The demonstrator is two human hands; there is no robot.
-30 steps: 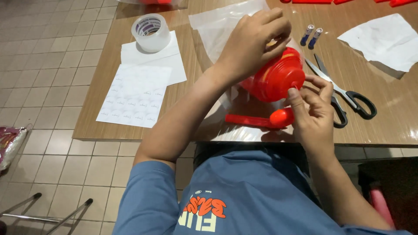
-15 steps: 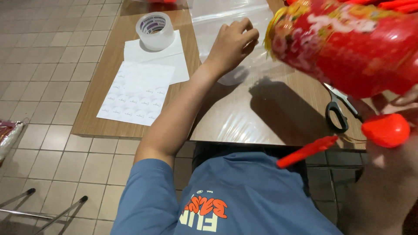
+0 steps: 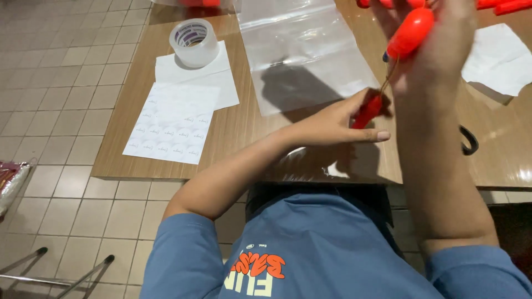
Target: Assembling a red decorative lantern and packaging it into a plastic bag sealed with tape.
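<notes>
This looks like a plain craft or packing spot in a home or small workshop. A wooden tabletop (image 3: 244,127) stands on a pale tiled floor (image 3: 61,72). Left of the fingers (image 3: 370,116) lie a roll of clear tape (image 3: 194,42) and sticker sheets (image 3: 174,124); just beyond them lies a clear plastic bag (image 3: 305,50), and to their right a white paper (image 3: 499,58).

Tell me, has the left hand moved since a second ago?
Yes. The left hand has come down from the clear bag toward the table's near edge, now pinching a small red piece.
</notes>
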